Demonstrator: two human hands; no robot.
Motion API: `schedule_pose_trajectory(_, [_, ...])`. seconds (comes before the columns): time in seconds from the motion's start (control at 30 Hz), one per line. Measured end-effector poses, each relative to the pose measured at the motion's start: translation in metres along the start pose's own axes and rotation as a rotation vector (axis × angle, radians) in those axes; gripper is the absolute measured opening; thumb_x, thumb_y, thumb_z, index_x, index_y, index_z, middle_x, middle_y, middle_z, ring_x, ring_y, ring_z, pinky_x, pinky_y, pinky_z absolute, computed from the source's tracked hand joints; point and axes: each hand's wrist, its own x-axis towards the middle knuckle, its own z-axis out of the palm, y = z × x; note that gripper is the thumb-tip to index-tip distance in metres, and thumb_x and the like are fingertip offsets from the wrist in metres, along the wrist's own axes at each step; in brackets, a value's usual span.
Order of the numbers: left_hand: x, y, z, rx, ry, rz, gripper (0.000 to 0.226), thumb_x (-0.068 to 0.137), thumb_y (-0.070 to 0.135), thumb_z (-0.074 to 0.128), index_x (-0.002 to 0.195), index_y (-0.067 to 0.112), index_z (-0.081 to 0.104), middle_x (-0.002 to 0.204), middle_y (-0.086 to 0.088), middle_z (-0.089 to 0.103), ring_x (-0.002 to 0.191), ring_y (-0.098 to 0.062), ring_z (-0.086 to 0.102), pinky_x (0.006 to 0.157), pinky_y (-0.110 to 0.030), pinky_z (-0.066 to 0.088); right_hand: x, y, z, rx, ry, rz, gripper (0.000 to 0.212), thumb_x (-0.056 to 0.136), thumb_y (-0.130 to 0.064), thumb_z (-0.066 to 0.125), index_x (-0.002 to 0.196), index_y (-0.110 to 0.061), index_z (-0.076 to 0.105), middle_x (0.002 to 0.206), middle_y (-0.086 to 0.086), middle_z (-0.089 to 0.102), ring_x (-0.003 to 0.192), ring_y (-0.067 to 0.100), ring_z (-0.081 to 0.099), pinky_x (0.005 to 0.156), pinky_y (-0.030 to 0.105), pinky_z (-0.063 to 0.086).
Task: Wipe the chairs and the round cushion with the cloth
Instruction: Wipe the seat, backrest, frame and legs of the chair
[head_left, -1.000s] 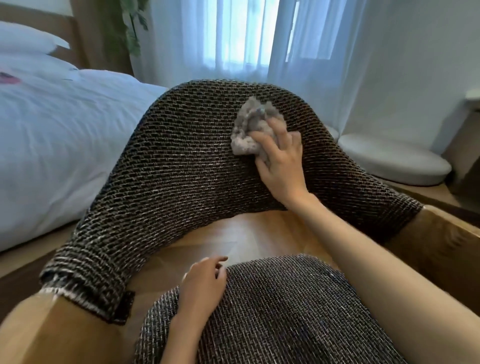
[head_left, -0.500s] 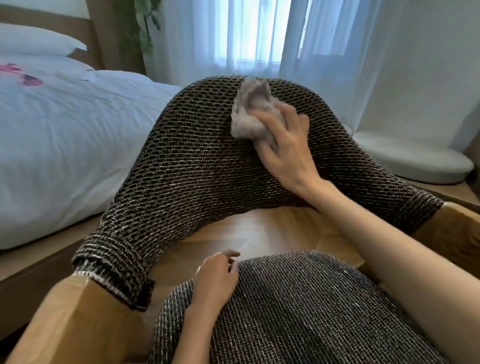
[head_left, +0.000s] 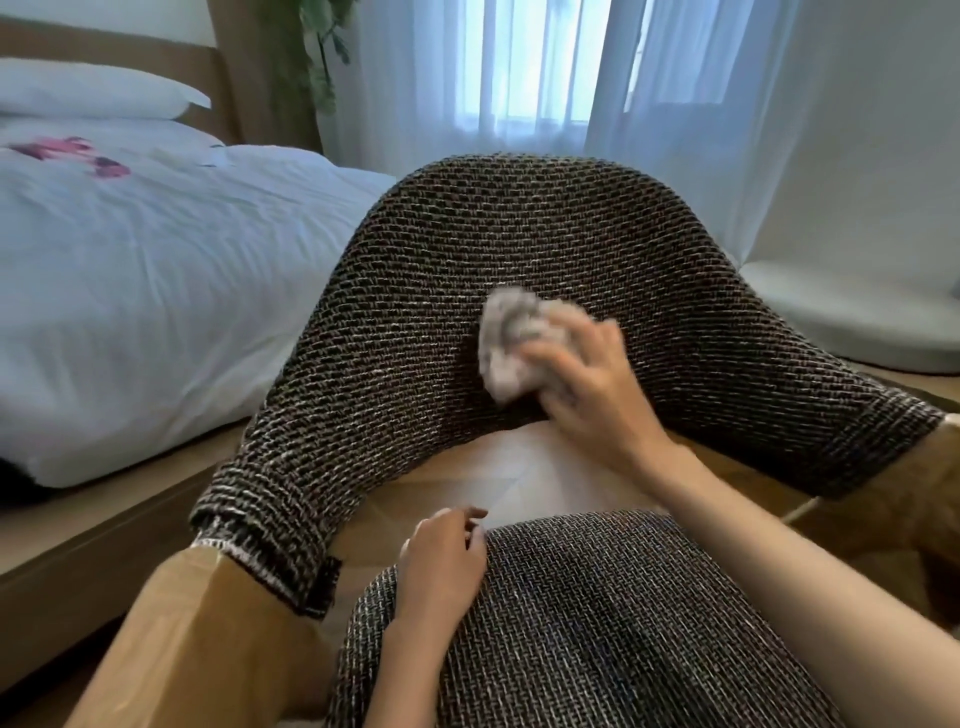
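Right hand (head_left: 592, 384) presses the bunched cloth (head_left: 511, 343) against the chair backrest (head_left: 415, 322).

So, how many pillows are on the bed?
2: the upper pillow against the headboard, the lower pillow in front of it. More may lie beyond the left edge.

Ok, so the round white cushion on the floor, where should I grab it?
Probably by its near rim, coming from above, right of the chair. The round cushion lies flat as a low disc, so only the edge lets fingers curl under. The left hand holds nothing; the right hand holds the cloth.
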Motion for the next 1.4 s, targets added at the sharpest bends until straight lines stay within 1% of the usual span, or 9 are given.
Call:
schedule_pose_trajectory(0.07, [0.000, 0.000, -0.001, -0.007, 0.009, -0.010, 0.026, 0.097, 0.029, 0.050, 0.119, 0.034, 0.062, 0.112, 0.016, 0.065, 0.091, 0.004, 0.057, 0.080, -0.014, 0.041, 0.045, -0.003, -0.012, 0.049, 0.174, 0.084, 0.039, 0.081, -0.013, 0.056, 0.119, -0.019, 0.064, 0.133, 0.014, 0.045, 0.112, 0.028, 0.038, 0.094, 0.023, 0.025])
schedule_pose_trajectory(0.27, [0.001, -0.001, -0.005, -0.039, 0.032, -0.029, 0.026, 0.097, 0.029, 0.049, 0.118, 0.033, 0.063, 0.106, 0.015, 0.066, 0.077, 0.009, 0.049, 0.069, -0.009, 0.035, 0.095, -0.025, 0.011, 0.007, 0.247, 0.231, 0.047, 0.080, -0.023, 0.055, 0.127, -0.027, 0.058, 0.144, 0.008, 0.035, 0.119, 0.031, 0.033, 0.091, 0.036, 0.031])
schedule_pose_trajectory(0.37, [0.000, -0.001, -0.005, -0.022, 0.033, -0.031, 0.025, 0.097, 0.030, 0.049, 0.119, 0.033, 0.061, 0.112, 0.014, 0.066, 0.085, 0.009, 0.053, 0.071, -0.008, 0.035, 0.045, -0.028, 0.035, 0.070, 0.169, 0.196, 0.040, 0.075, -0.012, 0.059, 0.115, -0.014, 0.064, 0.140, 0.018, 0.039, 0.116, 0.038, 0.037, 0.093, 0.040, 0.032])
schedule_pose_trajectory(0.53, [-0.010, -0.008, -0.008, 0.067, 0.035, -0.069, 0.028, 0.097, 0.030, 0.045, 0.121, 0.033, 0.059, 0.119, 0.012, 0.062, 0.112, -0.009, 0.054, 0.095, -0.028, 0.043, -0.034, -0.035, 0.043, 0.176, -0.122, 0.209, 0.036, 0.074, -0.001, 0.069, 0.108, -0.015, 0.069, 0.132, 0.019, 0.045, 0.111, 0.034, 0.038, 0.086, 0.056, 0.044])
schedule_pose_trajectory(0.7, [-0.016, -0.008, -0.008, 0.071, 0.050, -0.099, 0.027, 0.097, 0.031, 0.048, 0.122, 0.034, 0.058, 0.122, 0.011, 0.056, 0.115, -0.009, 0.046, 0.097, -0.026, 0.037, 0.025, -0.040, 0.009, 0.220, 0.072, 0.087, 0.048, 0.074, -0.004, 0.064, 0.118, -0.024, 0.065, 0.128, 0.014, 0.045, 0.118, 0.018, 0.032, 0.097, 0.023, 0.024])
schedule_pose_trajectory(0.83, [-0.016, -0.010, -0.009, 0.078, 0.043, -0.120, 0.030, 0.097, 0.030, 0.045, 0.123, 0.034, 0.058, 0.121, 0.008, 0.055, 0.114, -0.009, 0.046, 0.093, -0.023, 0.039, 0.087, -0.056, 0.015, 0.161, 0.178, 0.100, 0.050, 0.080, -0.018, 0.057, 0.128, -0.033, 0.057, 0.136, 0.011, 0.037, 0.118, 0.025, 0.032, 0.095, 0.028, 0.023])
schedule_pose_trajectory(0.93, [-0.016, -0.010, -0.009, 0.104, 0.051, -0.110, 0.030, 0.098, 0.031, 0.042, 0.125, 0.034, 0.057, 0.121, 0.008, 0.054, 0.114, -0.009, 0.045, 0.094, -0.023, 0.037, 0.067, -0.063, 0.040, 0.200, 0.188, 0.133, 0.046, 0.077, -0.017, 0.056, 0.122, -0.022, 0.062, 0.137, 0.016, 0.038, 0.118, 0.018, 0.029, 0.097, 0.035, 0.028])
schedule_pose_trajectory(1.17, [-0.021, -0.006, -0.008, 0.166, 0.049, -0.126, 0.030, 0.098, 0.031, 0.042, 0.125, 0.032, 0.057, 0.124, 0.006, 0.054, 0.118, -0.015, 0.045, 0.099, -0.030, 0.036, -0.038, -0.048, 0.046, 0.258, -0.185, 0.174, 0.041, 0.077, -0.003, 0.066, 0.114, -0.021, 0.067, 0.135, 0.012, 0.041, 0.110, 0.024, 0.033, 0.092, 0.051, 0.042])
schedule_pose_trajectory(1.4, [-0.034, -0.008, -0.006, 0.217, 0.089, -0.173, 0.030, 0.097, 0.032, 0.039, 0.120, 0.037, 0.058, 0.122, 0.009, 0.053, 0.115, -0.012, 0.044, 0.096, -0.027, 0.034, 0.047, -0.070, 0.014, 0.293, 0.097, -0.020, 0.055, 0.079, -0.012, 0.061, 0.130, -0.032, 0.056, 0.132, 0.005, 0.037, 0.119, 0.020, 0.035, 0.104, 0.020, 0.020])
